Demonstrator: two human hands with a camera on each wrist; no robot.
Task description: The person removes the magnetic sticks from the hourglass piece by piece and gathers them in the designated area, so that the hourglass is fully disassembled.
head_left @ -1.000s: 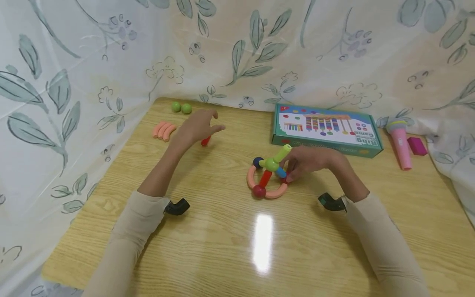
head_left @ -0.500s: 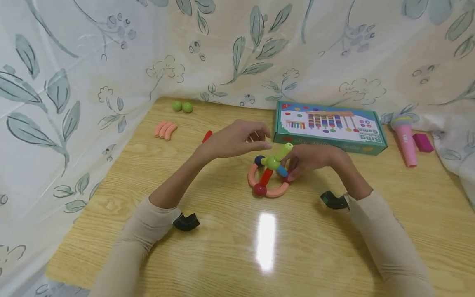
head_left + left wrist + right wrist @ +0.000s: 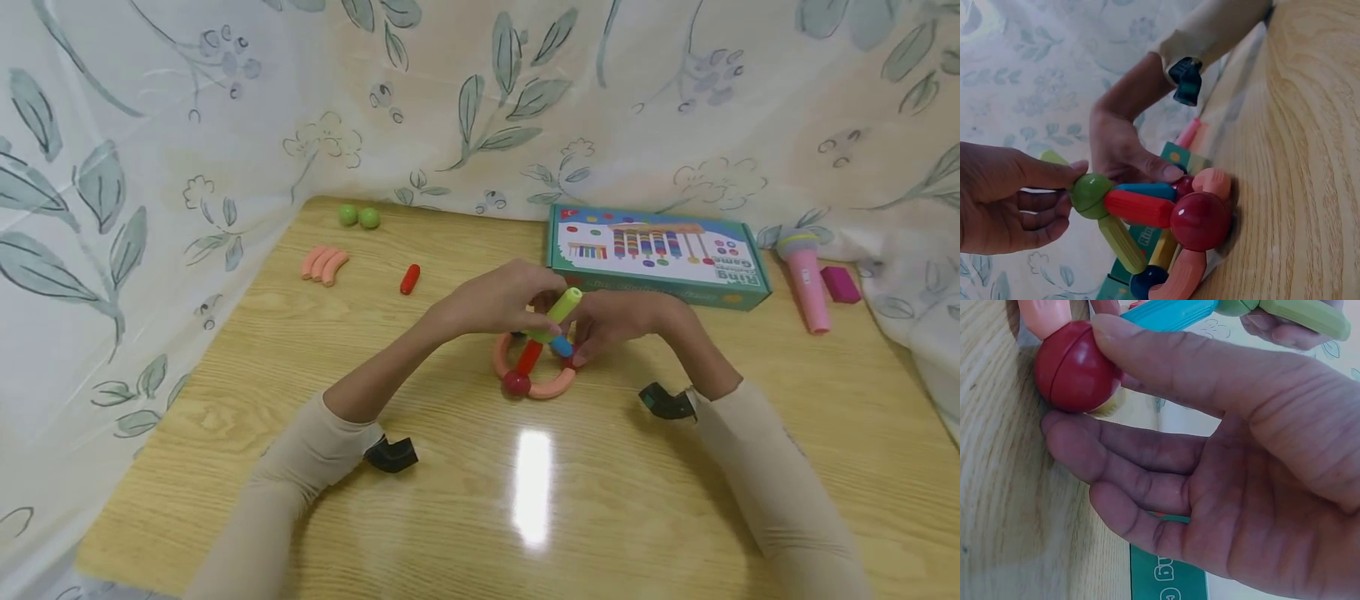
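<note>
A building-toy frame of balls and sticks stands on the table. Its base has curved pink sticks (image 3: 553,385), a front red ball (image 3: 517,383) and a dark blue ball (image 3: 1147,282). Red (image 3: 1138,208), blue (image 3: 1144,190) and yellow-green (image 3: 1122,244) sticks rise to a green ball (image 3: 1092,195), from which a light green stick (image 3: 566,305) slants up. My left hand (image 3: 502,300) pinches the green ball between thumb and fingers. With thumb and fingertips, my right hand (image 3: 626,321) holds another red ball (image 3: 1075,365) low on the frame's right side.
At the left lie a loose red stick (image 3: 409,279), several curved pink sticks (image 3: 325,265) and two green balls (image 3: 358,217). A green game box (image 3: 660,256) lies behind the hands. Farther right are a pink toy microphone (image 3: 807,283) and a magenta block (image 3: 841,284).
My left hand has moved right from beside the loose red stick to the top of the frame and taken hold of the green ball. My right hand keeps its hold on the red ball.
</note>
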